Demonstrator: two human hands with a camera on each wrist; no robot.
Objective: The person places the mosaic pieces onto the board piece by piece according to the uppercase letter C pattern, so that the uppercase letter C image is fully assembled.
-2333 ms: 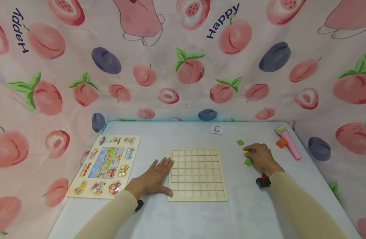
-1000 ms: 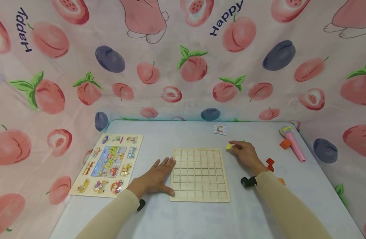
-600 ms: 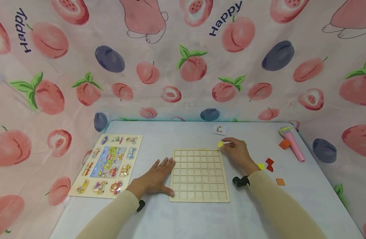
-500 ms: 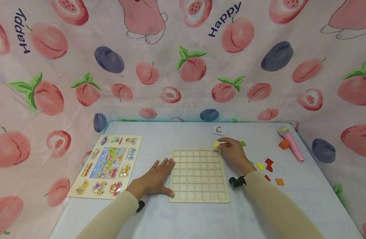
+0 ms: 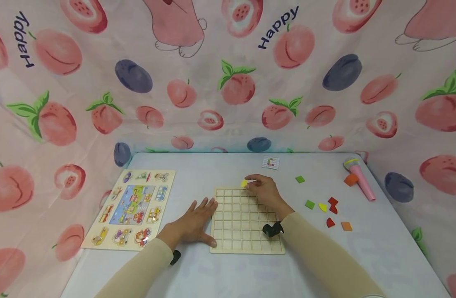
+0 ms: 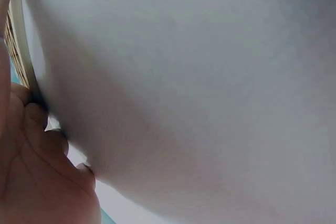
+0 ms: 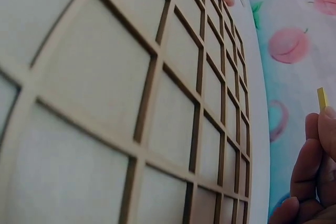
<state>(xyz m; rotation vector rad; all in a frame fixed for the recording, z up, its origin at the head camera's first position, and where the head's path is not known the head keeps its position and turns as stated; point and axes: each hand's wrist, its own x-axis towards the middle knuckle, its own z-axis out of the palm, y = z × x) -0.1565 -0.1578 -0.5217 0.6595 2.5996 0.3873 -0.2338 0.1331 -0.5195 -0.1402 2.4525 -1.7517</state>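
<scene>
My right hand [image 5: 266,191] pinches a yellow tile [image 5: 244,183] between thumb and fingers, above the far edge of a wooden grid board [image 5: 246,253]. In the right wrist view the yellow tile [image 7: 322,98] shows edge-on in the fingertips, apart from the board [image 7: 147,153]. My left hand [image 5: 192,223] lies with fingers spread at the board's left side, thumb and fingertips touching its edge. The left wrist view shows the left hand [image 6: 47,177] against the board's rim [image 6: 23,45]. No tiles sit in the visible grid squares.
Right of the board lie green tiles [image 5: 309,204], a yellow quarter-round tile [image 5: 322,207], red tiles [image 5: 330,222] and an orange square [image 5: 346,226]. An orange block [image 5: 351,179] touches a pink toy microphone [image 5: 363,182]. A pattern card [image 5: 270,162] is behind; a picture puzzle [image 5: 131,207] lies left.
My right hand picked up the yellow tile from among the loose pieces and carried it left, over the board's far edge. The left hand has stayed at the board's left side.
</scene>
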